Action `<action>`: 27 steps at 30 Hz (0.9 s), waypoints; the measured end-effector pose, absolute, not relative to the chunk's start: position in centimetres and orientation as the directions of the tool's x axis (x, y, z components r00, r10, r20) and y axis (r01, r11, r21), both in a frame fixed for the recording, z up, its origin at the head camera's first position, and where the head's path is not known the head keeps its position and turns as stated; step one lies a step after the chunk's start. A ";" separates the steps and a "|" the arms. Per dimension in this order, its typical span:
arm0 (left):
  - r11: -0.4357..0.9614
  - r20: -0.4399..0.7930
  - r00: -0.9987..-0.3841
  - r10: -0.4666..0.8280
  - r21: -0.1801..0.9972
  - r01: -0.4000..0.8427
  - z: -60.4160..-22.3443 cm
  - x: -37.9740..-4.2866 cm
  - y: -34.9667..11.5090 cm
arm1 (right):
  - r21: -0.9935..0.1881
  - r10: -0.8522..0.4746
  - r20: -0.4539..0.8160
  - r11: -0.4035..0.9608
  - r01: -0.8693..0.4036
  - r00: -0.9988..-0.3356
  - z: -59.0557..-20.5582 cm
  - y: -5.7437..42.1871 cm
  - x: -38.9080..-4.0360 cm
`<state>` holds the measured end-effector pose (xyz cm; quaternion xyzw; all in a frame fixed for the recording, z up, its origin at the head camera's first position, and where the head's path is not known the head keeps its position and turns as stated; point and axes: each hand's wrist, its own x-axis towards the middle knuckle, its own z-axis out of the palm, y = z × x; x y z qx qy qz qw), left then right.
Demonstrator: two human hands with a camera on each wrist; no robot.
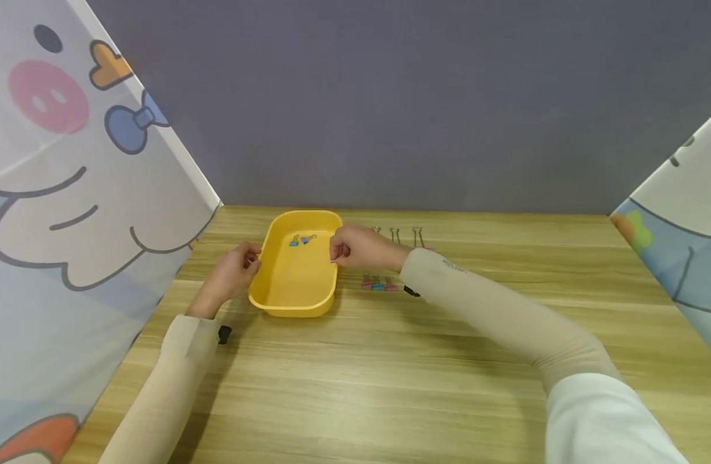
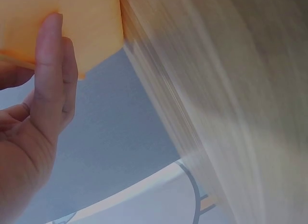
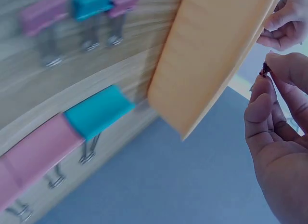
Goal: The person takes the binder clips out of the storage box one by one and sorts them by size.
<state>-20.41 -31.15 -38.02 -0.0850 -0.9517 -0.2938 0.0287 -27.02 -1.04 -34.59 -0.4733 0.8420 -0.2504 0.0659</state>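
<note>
My left hand holds the left rim of a yellow plastic tray; in the left wrist view its fingers lie along the outer wall. Above the tray's right edge, my right hand pinches a small dark piece, likely a small binder clip, between thumb and fingertips. Most of that piece is hidden. Inside the tray, toward the back, lie a small teal binder clip and a small blue binder clip.
Right of the tray, small binder clips stand in a row: pink, teal and pink. Behind them is a row of larger clips, teal and pink. A grey wall borders the wooden table.
</note>
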 end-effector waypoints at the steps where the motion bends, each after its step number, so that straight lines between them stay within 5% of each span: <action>1: 0.812 0.101 -0.984 0.146 0.556 0.177 -38.0 -20.4 -31.2 | -0.486 -0.824 0.124 0.435 -0.758 -0.553 -34.6 -0.5 -27.0; 27: 0.794 0.087 -0.986 0.144 0.584 0.168 -38.0 -20.4 -31.3 | -0.513 -0.759 0.105 0.512 -0.689 -0.642 -39.0 10.1 -25.4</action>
